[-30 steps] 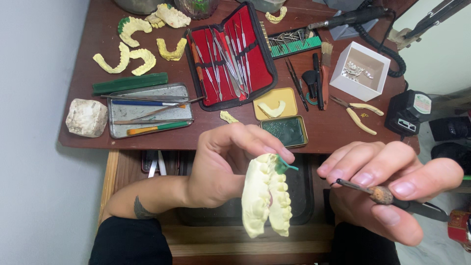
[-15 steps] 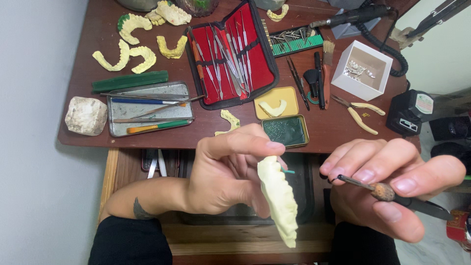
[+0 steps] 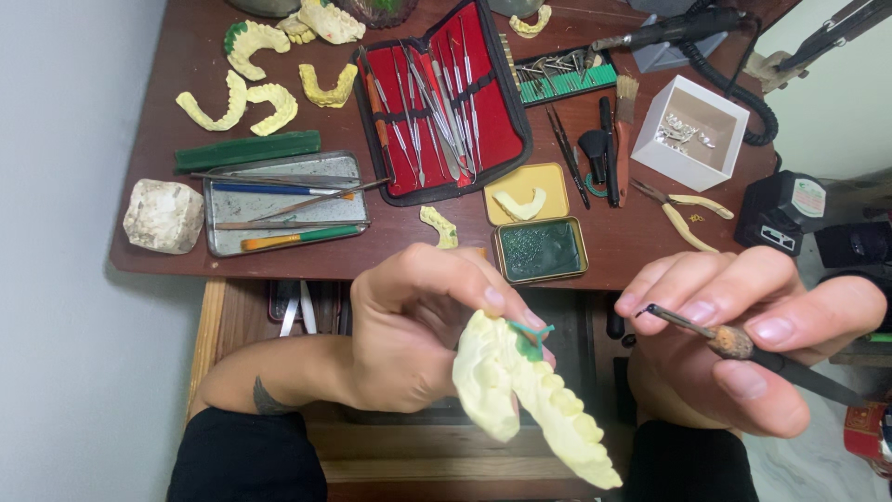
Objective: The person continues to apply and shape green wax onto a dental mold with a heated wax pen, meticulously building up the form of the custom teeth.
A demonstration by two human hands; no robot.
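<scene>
My left hand (image 3: 418, 335) grips a pale yellow dental cast of teeth (image 3: 530, 404), held below the table's front edge and tilted down to the right. A small piece of green wax (image 3: 531, 336) sits on the cast near my fingertips. My right hand (image 3: 734, 344) holds a thin dark metal instrument (image 3: 743, 344) with a brownish lump on its shaft. Its tip points left toward the cast, a short gap away.
On the brown table (image 3: 613, 246) lie a red instrument case (image 3: 446, 102), a metal tray with tools (image 3: 283, 204), several yellow casts (image 3: 237, 93), a white stone block (image 3: 163, 216), a tin of green wax (image 3: 539, 249), a white box (image 3: 692, 130) and pliers (image 3: 683, 209).
My left hand has turned the cast from face-on to edge-on and then to a slanted pose. My right hand has stayed almost still with the instrument.
</scene>
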